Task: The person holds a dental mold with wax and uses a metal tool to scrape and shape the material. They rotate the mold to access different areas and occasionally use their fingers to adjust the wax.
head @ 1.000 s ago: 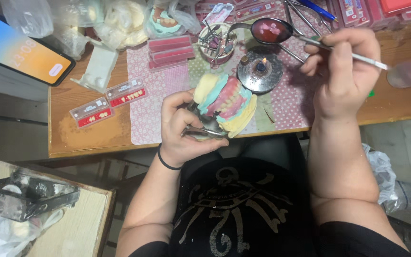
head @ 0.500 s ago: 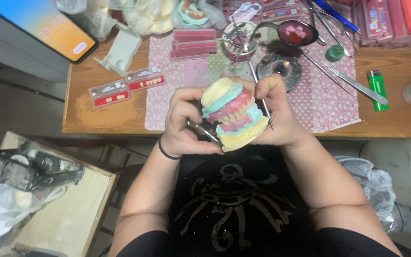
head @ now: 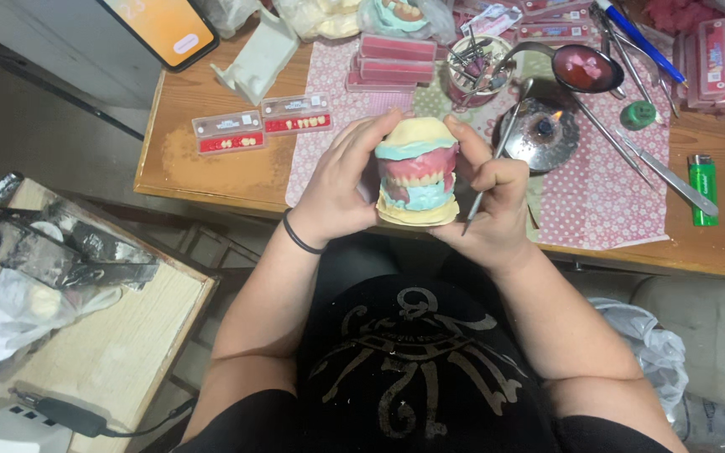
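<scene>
Both hands are cradling a denture model (head: 417,172) above the bench (head: 211,159): left hand (head: 341,189) wrapped around it, right hand (head: 492,197) also pinching a thin metal tool (head: 497,155), likely inspecting the teeth.

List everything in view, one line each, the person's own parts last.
Denture model: one, cream, teal and pink, held in both hands.
Metal tool: one, silver, in right hand.
Tooth cards: two, red strips, desk left.
Wax slabs: stack, pink, on dotted cloth.
Burner dish: one, metal, small flame.
Ladle: one, pink wax inside.
Lighter: one, green, desk right.
Phone: one, orange screen, top left.
Side table: one, wooden, lower left.
Left hand: black wristband.
Right hand: gripping tool.
</scene>
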